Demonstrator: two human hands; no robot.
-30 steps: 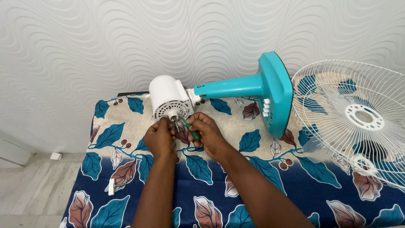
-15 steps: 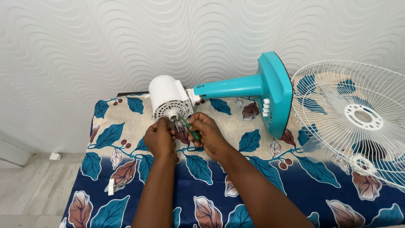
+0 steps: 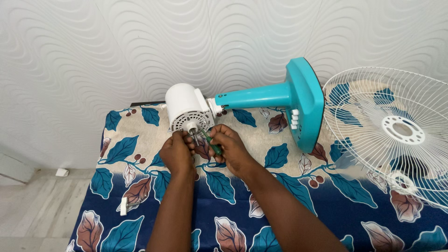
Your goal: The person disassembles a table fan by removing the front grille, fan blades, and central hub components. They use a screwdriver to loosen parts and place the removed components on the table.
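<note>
A table fan lies on its side on a leaf-patterned cloth. Its white motor housing [image 3: 185,106] faces me, with a short metal shaft [image 3: 193,135] sticking out of the front. My left hand [image 3: 177,151] pinches something at the shaft's base; what it grips is hidden by the fingers. My right hand [image 3: 229,148] is closed around a green-handled screwdriver [image 3: 211,143], whose tip points up at the housing's front face. The teal stem and round base [image 3: 305,102] stretch away to the right.
Two white wire fan guards [image 3: 396,130] lie stacked at the right, overhanging the cloth [image 3: 280,205]. A small white clip [image 3: 123,206] rests near the cloth's left edge. A patterned white wall stands close behind. Pale floor shows at the lower left.
Both hands stay at the motor's front; only the fingers shift slightly around the shaft and screwdriver.
</note>
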